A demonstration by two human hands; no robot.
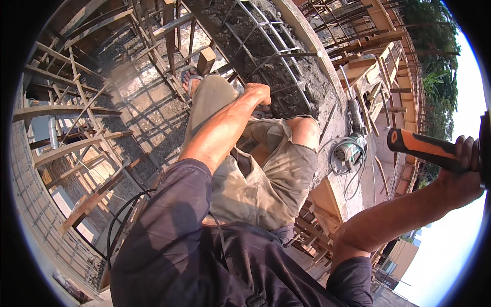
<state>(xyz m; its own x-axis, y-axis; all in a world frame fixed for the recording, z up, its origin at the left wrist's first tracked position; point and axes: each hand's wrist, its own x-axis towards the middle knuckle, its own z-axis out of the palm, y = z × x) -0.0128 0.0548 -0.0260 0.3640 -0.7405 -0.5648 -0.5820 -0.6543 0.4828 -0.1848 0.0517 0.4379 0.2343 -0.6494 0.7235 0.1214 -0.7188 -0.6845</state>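
My right hand [466,156] is raised at the far right edge, fingers wrapped round what looks like a hammer [422,146] with an orange and black grip. The grip's butt points left; its head end is cut off by the picture's dark rim. My left hand [258,94] is closed in front of my knees, beside a concrete trench. Whatever it may hold is hidden behind the fingers. Just beyond it, a cage of steel reinforcing bars [279,43] lies along the trench. A short wooden block [206,60] stands near my sandalled foot [191,82].
A green corded power tool [349,155] rests on the concrete ledge right of my knee, its cable looped round it. Timber props and boards [76,110] crowd the lower level at left. More wooden formwork [376,71] stands at the right. A black cable [120,215] hangs by my left arm.
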